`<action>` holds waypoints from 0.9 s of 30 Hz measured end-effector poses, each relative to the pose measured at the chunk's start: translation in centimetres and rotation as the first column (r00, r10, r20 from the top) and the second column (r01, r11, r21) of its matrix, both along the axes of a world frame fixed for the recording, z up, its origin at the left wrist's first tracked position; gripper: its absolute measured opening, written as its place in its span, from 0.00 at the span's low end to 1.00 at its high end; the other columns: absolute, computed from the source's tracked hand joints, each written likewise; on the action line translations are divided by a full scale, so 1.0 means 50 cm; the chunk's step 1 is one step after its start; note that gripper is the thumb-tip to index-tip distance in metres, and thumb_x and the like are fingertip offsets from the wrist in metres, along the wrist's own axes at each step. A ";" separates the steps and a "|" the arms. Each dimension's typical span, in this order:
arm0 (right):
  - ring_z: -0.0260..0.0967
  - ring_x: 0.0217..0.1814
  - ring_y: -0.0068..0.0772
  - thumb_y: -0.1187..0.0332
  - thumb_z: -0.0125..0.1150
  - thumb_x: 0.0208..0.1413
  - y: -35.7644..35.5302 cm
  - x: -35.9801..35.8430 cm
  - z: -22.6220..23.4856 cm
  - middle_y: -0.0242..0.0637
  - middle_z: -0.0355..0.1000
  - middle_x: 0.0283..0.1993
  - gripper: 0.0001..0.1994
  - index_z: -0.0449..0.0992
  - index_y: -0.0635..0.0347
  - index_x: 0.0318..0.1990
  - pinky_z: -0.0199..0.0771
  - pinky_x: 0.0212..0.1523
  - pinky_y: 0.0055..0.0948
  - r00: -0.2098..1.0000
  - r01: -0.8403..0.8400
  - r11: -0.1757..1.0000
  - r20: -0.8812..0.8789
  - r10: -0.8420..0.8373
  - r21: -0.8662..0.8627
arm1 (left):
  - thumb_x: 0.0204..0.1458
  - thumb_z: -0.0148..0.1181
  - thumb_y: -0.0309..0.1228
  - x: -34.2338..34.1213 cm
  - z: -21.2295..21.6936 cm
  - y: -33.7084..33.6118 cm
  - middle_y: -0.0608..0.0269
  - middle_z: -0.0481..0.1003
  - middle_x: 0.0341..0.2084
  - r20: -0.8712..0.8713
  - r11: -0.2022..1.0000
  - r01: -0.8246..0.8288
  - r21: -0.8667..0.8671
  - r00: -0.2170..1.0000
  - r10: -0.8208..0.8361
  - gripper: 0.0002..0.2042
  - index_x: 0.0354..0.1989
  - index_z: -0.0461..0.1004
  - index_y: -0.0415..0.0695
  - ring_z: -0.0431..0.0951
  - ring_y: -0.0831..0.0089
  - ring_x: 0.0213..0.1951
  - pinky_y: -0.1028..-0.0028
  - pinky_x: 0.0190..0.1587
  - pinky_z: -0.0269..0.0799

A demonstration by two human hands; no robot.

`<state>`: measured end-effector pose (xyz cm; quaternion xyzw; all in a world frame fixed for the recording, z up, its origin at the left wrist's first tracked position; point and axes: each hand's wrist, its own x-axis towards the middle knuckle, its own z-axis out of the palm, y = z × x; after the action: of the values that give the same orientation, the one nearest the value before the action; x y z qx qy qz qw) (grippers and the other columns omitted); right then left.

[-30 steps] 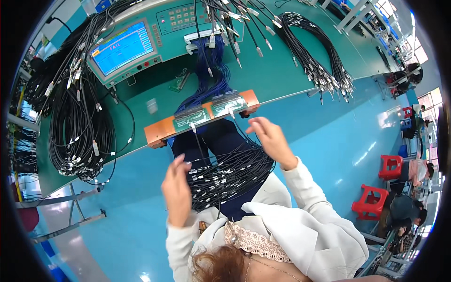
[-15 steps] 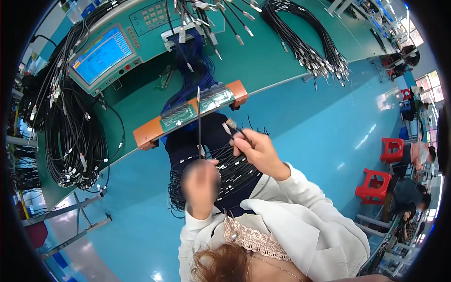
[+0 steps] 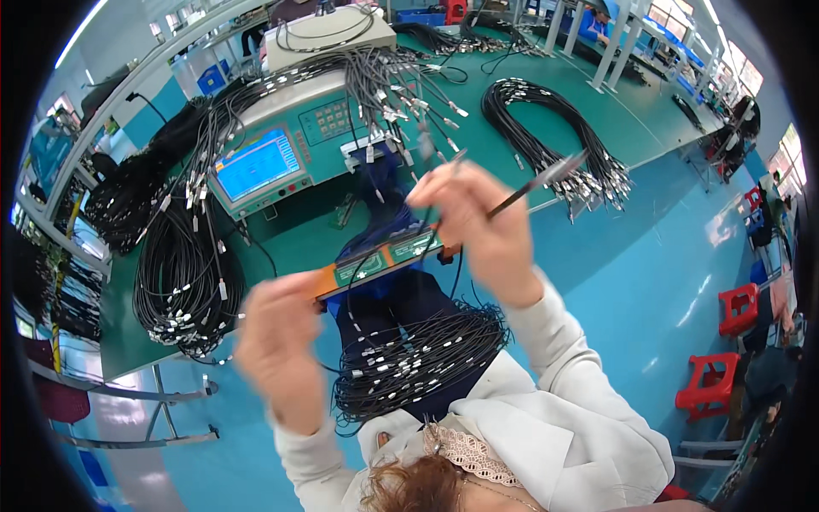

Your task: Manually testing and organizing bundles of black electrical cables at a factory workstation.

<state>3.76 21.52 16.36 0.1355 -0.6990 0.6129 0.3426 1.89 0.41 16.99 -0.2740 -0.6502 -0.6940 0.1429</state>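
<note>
Right hand raised with a black cable over an orange test bar

The right hand (image 3: 485, 224) was lifted near the centre of the frame, its fingers bent and pinching a black cable (image 3: 517, 198), whose blurred free end slanted up toward the right. The left hand (image 3: 283, 346) hung left of centre, near the left end of the orange bar (image 3: 322, 282); its fingers lay close together, but motion blur made it impossible to tell whether they held anything.

The bar ran obliquely across the middle of the frame and bore two green circuit boards (image 3: 363, 268), the right one partly behind the right hand. A blue wire harness (image 3: 378, 183) rose from the boards toward a green tester (image 3: 328, 145) with a lit blue screen (image 3: 256, 166), in the upper left.

At lower centre, a thick bundle of black cables (image 3: 418, 363) with white connectors lay across the person's lap. Another bundle, a U-shaped cable bundle (image 3: 601, 154), rested on the green surface (image 3: 653, 128) at upper right, while a coiled cable bundle (image 3: 153, 273) hung at left. Two red stools (image 3: 708, 388) stood at the far right.
</note>
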 end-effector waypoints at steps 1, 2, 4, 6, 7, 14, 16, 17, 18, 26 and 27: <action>0.59 0.28 0.15 0.68 0.49 0.61 0.028 0.018 0.029 0.35 0.68 0.35 0.11 0.72 0.66 0.31 0.56 0.24 0.13 0.998 0.017 0.997 0.062 -0.012 -0.082 | 0.61 0.47 0.31 -0.007 0.013 -0.039 0.70 0.61 0.19 0.004 0.989 -0.006 0.150 1.000 0.005 0.12 0.43 0.70 0.35 0.55 0.85 0.22 0.83 0.23 0.51; 0.56 0.26 0.14 0.65 0.47 0.62 0.058 0.028 0.052 0.35 0.67 0.33 0.13 0.71 0.64 0.30 0.54 0.23 0.13 0.994 -0.102 0.981 0.024 0.107 -0.165 | 0.60 0.48 0.31 -0.006 0.034 -0.075 0.69 0.62 0.19 -0.042 0.965 -0.026 0.261 0.998 0.038 0.11 0.43 0.69 0.35 0.57 0.84 0.21 0.83 0.22 0.50; 0.50 0.22 0.14 0.63 0.45 0.63 0.111 0.044 0.073 0.34 0.65 0.30 0.14 0.68 0.60 0.26 0.51 0.20 0.13 0.938 -0.347 0.896 -0.114 0.328 -0.277 | 0.58 0.50 0.32 0.012 0.074 -0.160 0.68 0.64 0.18 -0.085 0.926 0.024 0.376 0.996 0.009 0.11 0.43 0.69 0.36 0.60 0.83 0.21 0.84 0.23 0.51; 0.46 0.18 0.15 0.66 0.44 0.62 0.148 0.063 0.076 0.33 0.61 0.25 0.13 0.65 0.54 0.24 0.49 0.16 0.17 0.854 -0.497 0.837 -0.303 0.424 -0.231 | 0.59 0.49 0.31 0.017 0.068 -0.221 0.70 0.61 0.17 0.197 0.853 -0.411 0.322 0.910 0.364 0.09 0.42 0.64 0.38 0.60 0.83 0.20 0.84 0.23 0.54; 0.48 0.19 0.16 0.66 0.45 0.62 0.148 0.066 0.073 0.34 0.62 0.24 0.12 0.65 0.54 0.24 0.49 0.16 0.18 0.819 -0.548 0.813 -0.327 0.472 -0.197 | 0.60 0.47 0.29 0.016 0.061 -0.244 0.72 0.56 0.16 0.411 0.556 -0.823 0.117 0.550 0.727 0.08 0.42 0.61 0.39 0.59 0.83 0.19 0.83 0.22 0.54; 0.56 0.26 0.14 0.64 0.45 0.63 -0.010 0.026 -0.073 0.31 0.72 0.35 0.14 0.73 0.63 0.31 0.55 0.25 0.16 0.634 -0.653 0.676 0.243 0.734 -0.340 | 0.62 0.45 0.36 -0.023 -0.103 -0.058 0.72 0.66 0.26 0.423 0.954 0.298 -0.045 0.870 -0.252 0.15 0.49 0.71 0.39 0.57 0.88 0.22 0.85 0.22 0.51; 0.49 0.21 0.11 0.65 0.44 0.64 -0.052 0.023 -0.129 0.25 0.69 0.32 0.13 0.73 0.63 0.34 0.50 0.22 0.14 0.512 -0.637 0.596 0.309 0.801 -0.489 | 0.60 0.49 0.29 -0.005 -0.145 -0.009 0.73 0.67 0.28 0.486 0.953 0.299 0.054 0.826 -0.286 0.12 0.49 0.72 0.38 0.59 0.88 0.23 0.86 0.24 0.52; 0.50 0.21 0.12 0.65 0.44 0.64 -0.062 0.027 -0.144 0.29 0.69 0.31 0.13 0.72 0.63 0.33 0.50 0.22 0.14 0.521 -0.600 0.612 0.328 0.788 -0.516 | 0.58 0.51 0.27 0.003 -0.168 0.006 0.73 0.67 0.29 0.470 0.926 0.338 0.170 0.798 -0.378 0.11 0.46 0.73 0.36 0.62 0.88 0.24 0.86 0.24 0.53; 0.50 0.22 0.13 0.65 0.44 0.64 -0.066 0.029 -0.157 0.33 0.69 0.31 0.14 0.72 0.63 0.32 0.50 0.22 0.15 0.531 -0.557 0.629 0.350 0.772 -0.542 | 0.58 0.52 0.26 0.004 -0.177 0.011 0.72 0.67 0.31 0.460 0.906 0.348 0.243 0.781 -0.423 0.10 0.45 0.73 0.35 0.64 0.87 0.25 0.85 0.24 0.55; 0.48 0.18 0.09 0.65 0.42 0.65 -0.062 0.017 -0.196 0.25 0.66 0.23 0.14 0.72 0.66 0.40 0.48 0.19 0.14 0.767 -0.283 0.933 0.532 0.359 -0.223 | 0.59 0.51 0.30 -0.008 -0.224 0.028 0.69 0.70 0.25 0.519 0.970 0.040 0.240 0.839 -0.163 0.07 0.33 0.71 0.39 0.55 0.90 0.18 0.86 0.20 0.46; 0.46 0.16 0.09 0.64 0.41 0.65 -0.054 0.012 -0.217 0.23 0.63 0.19 0.15 0.72 0.66 0.39 0.47 0.18 0.13 0.788 -0.107 0.915 0.528 0.317 -0.390 | 0.59 0.50 0.30 -0.017 -0.238 0.022 0.69 0.70 0.24 0.560 0.967 -0.001 0.253 0.816 -0.145 0.07 0.33 0.71 0.40 0.54 0.90 0.17 0.86 0.19 0.45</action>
<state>4.35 18.84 5.53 -0.0404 -0.6334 0.7706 0.0585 1.05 1.53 5.09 -0.0573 -0.5626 -0.8230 -0.0537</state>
